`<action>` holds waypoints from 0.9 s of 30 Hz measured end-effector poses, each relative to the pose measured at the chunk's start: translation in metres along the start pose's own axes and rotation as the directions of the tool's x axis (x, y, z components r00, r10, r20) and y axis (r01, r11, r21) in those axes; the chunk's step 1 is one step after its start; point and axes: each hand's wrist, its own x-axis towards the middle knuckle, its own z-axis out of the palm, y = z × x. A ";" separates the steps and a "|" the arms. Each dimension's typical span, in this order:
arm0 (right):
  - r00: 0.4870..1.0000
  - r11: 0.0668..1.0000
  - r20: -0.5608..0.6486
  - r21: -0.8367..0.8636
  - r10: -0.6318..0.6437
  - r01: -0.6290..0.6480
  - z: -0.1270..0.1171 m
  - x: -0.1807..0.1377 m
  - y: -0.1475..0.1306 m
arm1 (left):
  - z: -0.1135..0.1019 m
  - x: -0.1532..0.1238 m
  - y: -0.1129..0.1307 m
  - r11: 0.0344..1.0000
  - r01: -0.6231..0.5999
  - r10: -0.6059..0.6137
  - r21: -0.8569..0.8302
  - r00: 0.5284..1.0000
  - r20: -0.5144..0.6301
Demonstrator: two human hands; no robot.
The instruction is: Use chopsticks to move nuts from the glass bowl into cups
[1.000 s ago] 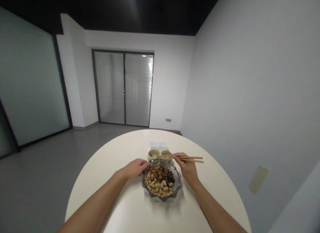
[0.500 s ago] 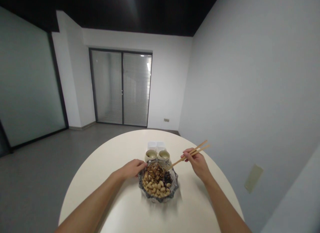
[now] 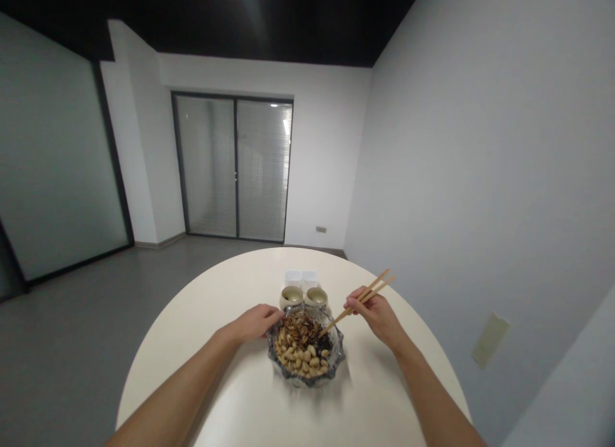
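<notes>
A scalloped glass bowl [image 3: 336, 362] of peanuts, striped seeds and dark pieces sits in the middle of a round white table [image 3: 230, 383]. My left hand [image 3: 254, 322] rests curled against the bowl's left rim, fingers pressed on the glass. My right hand [image 3: 372, 311] grips a pair of wooden chopsticks [image 3: 358, 303], whose tips slant down into the right side of the bowl's contents.
Two small beige cups [image 3: 303, 297] stand just behind the bowl, with two white containers [image 3: 301, 278] beyond them. A grey wall runs close along the right. Glass sliding doors and grey floor lie past the table.
My right hand swung the chopsticks from lying level over the cups to slanting, then lowered their tips into the bowl. My left hand stayed on the rim.
</notes>
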 end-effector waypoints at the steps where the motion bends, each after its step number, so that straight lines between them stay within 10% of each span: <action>1: 1.000 1.000 -0.001 0.004 -0.001 0.001 0.000 0.000 0.000 | 0.000 0.000 0.001 1.000 0.000 0.000 0.004 1.000 -0.002; 27: 0.999 0.998 -0.014 0.039 0.040 -0.040 0.008 0.000 -0.002 | -0.001 -0.001 0.003 0.999 -0.030 0.031 0.044 0.999 -0.021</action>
